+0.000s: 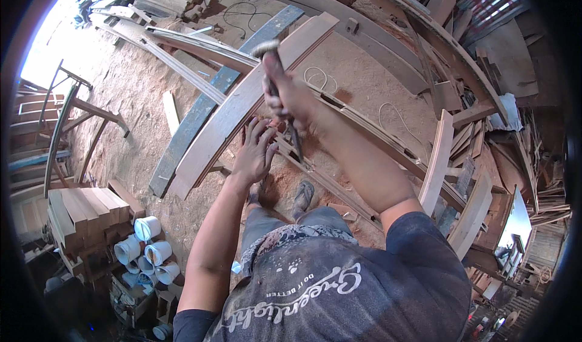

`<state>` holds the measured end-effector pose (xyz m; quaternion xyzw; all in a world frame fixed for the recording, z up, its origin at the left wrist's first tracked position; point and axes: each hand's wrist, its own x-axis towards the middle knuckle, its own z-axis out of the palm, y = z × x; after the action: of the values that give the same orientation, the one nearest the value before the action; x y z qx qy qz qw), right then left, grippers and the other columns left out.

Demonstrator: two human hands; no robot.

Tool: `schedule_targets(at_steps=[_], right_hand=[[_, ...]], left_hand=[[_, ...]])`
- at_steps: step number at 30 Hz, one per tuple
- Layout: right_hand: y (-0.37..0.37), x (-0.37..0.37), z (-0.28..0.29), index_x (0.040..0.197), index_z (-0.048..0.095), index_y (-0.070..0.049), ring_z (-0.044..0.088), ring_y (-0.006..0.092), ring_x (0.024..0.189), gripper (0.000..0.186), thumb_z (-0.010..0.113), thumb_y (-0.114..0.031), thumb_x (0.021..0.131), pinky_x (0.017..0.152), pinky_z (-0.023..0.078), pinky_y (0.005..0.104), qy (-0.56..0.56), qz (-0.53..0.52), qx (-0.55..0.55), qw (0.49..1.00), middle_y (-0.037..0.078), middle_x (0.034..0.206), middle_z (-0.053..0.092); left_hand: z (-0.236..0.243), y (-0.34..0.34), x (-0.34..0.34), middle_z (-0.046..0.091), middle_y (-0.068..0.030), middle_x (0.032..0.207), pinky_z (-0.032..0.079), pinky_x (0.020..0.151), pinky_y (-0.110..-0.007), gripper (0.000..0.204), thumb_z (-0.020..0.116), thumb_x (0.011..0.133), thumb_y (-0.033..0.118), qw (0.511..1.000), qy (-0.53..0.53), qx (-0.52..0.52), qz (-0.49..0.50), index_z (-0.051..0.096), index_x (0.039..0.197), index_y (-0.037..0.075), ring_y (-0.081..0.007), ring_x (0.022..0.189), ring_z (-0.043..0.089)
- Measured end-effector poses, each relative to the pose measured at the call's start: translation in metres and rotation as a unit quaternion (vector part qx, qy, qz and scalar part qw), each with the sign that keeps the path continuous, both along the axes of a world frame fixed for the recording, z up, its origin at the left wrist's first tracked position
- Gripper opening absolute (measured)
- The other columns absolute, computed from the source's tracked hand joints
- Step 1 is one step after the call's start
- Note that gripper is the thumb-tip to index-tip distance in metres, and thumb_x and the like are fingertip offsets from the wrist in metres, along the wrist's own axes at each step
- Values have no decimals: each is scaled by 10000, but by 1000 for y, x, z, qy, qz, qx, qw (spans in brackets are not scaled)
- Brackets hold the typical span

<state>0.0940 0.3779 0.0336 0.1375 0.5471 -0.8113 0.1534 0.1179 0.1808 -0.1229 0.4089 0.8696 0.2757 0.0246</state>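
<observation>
1. The right hand (292,102) is closing tightly around a hammer (265,48), with the fist wrapping the middle of its length.
2. The hammer is showing a blunt, pale greyish head at the upper end and a dark, slender handle running out below the fist; motion blur is softening its outline.
3. It is hanging in the air above the woodwork, with its head appearing in front of a wide pale board (242,110).
4. The left hand (253,155) is lying lower and to the left, its fingers bending and slightly spreading near the board's inner edge; I cannot tell whether they are pinching anything.
5. The pale board is slanting across the middle of the view, looking smooth and pinkish-brown, with narrow moulded lines running along its edge.
6. A long wooden rail (330,185) is stretching from beside the left hand toward the lower right, showing a dark slot near its upper end.
7. A worn blue-painted plank (189,131) is running beneath and beside the pale board.
</observation>
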Motion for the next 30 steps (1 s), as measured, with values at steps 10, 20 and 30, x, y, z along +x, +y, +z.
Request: schedule_targets(at_steps=[10,20,30], right_hand=[[3,111,-108,1003,626,-26,653,212,874,268,685,-274,921,767,534,360,509,17,89,856,106,933,658],[-23,78,-99,1065,679,-15,647,175,860,463,682,-463,948,766,512,337,217,-36,208,953,91,896,678],[-20,14,18,975,671,-41,640,164,695,438,687,-478,939,627,513,331,81,9,181,980,68,774,643]], left_hand=[[-13,-3,-3,431,-178,1461,146,1233,-574,423,555,985,286,999,32,15,16,546,1374,119,-415,1445,310],[12,-4,-7,361,-157,1578,159,1236,-533,527,456,1039,457,999,-33,-4,8,474,1455,134,-338,1521,241],[6,-1,-2,429,-165,1511,161,1204,-597,440,518,1012,369,1000,8,-9,6,532,1386,138,-362,1479,301]])
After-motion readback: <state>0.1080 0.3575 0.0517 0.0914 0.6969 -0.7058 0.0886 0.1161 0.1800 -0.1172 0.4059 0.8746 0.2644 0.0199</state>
